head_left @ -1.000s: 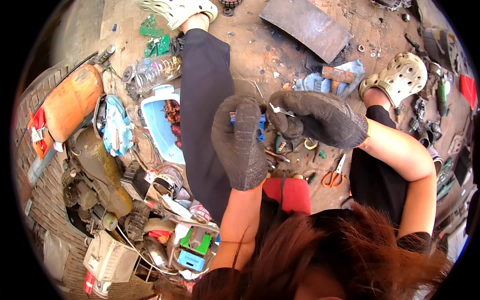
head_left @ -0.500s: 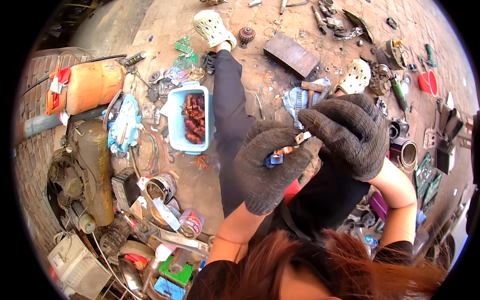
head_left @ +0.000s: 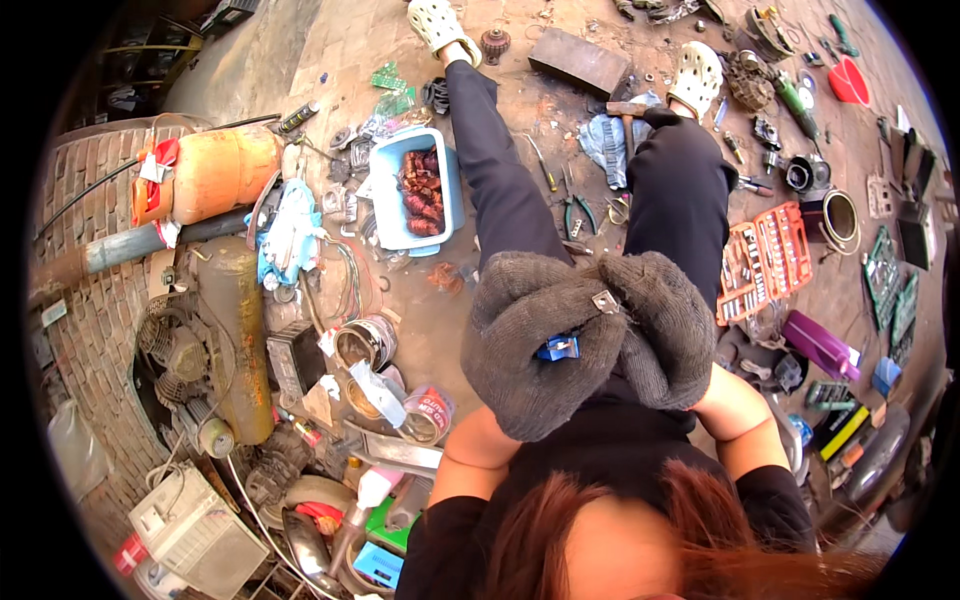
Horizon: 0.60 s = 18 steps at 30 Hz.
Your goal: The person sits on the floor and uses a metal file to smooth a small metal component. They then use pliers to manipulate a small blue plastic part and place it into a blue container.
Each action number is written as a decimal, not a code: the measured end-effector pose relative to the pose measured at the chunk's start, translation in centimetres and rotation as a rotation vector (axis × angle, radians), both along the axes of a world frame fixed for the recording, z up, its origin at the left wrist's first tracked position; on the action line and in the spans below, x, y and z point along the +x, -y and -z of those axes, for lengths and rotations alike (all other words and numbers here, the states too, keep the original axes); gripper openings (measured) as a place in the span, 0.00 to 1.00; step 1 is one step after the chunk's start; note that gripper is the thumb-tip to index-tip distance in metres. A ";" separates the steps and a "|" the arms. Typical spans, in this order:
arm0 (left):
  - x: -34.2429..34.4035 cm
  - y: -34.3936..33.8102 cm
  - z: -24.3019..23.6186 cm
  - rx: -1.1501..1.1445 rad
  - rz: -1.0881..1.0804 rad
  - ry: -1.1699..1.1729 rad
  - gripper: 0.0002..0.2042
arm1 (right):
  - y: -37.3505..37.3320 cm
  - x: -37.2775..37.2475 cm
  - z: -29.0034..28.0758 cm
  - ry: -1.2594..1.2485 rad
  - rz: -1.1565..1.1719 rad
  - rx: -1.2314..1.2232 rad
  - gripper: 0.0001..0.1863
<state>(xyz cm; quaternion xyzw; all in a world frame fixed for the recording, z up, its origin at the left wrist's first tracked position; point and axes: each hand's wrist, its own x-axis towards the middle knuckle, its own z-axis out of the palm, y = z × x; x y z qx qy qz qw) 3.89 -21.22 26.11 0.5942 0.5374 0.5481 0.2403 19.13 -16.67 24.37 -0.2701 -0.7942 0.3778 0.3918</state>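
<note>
Hands [head_left: 520, 360] drawn together, blue part [head_left: 561, 348] in left, orange toolkit [head_left: 765, 262] revealed

A person's two gloved hands meet close together before the torso [head_left: 625, 440]. The left hand [head_left: 515, 350] is curled, thumb and fingers bent round into a loose ring — a small gap shows at its middle. The right hand [head_left: 665, 335] is folded beside it, fingers bent in toward the left fingertips. Both forearms, left [head_left: 475, 450] and right [head_left: 742, 425], are bare and slant inward from below — black sleeves [head_left: 440, 540] cover the upper arms.
</note>
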 end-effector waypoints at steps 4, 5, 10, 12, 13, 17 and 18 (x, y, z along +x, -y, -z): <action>0.1 1.4 -1.2 -0.007 0.061 -0.209 0.15 | 0.6 1.9 0.0 -0.157 -0.180 -0.252 0.27; 0.1 1.5 -1.4 0.002 0.084 -0.277 0.16 | 0.7 2.4 0.5 -0.182 -0.208 -0.320 0.28; 0.9 1.7 -1.1 0.001 0.119 -0.301 0.16 | 1.1 3.1 0.5 -0.307 -0.157 -0.507 0.19; 1.1 1.7 -1.0 -0.005 0.128 -0.303 0.16 | 1.0 3.0 0.1 -0.304 -0.122 -0.548 0.20; 1.1 1.6 -1.0 -0.007 0.135 -0.314 0.16 | 1.2 2.8 0.4 -0.345 -0.100 -0.573 0.18; 1.4 1.4 -1.3 -0.038 0.143 -0.294 0.16 | 1.3 2.9 0.7 -0.353 -0.090 -0.580 0.18; 1.5 1.3 -1.3 -0.038 0.143 -0.297 0.15 | 1.3 3.0 0.7 -0.348 -0.086 -0.593 0.18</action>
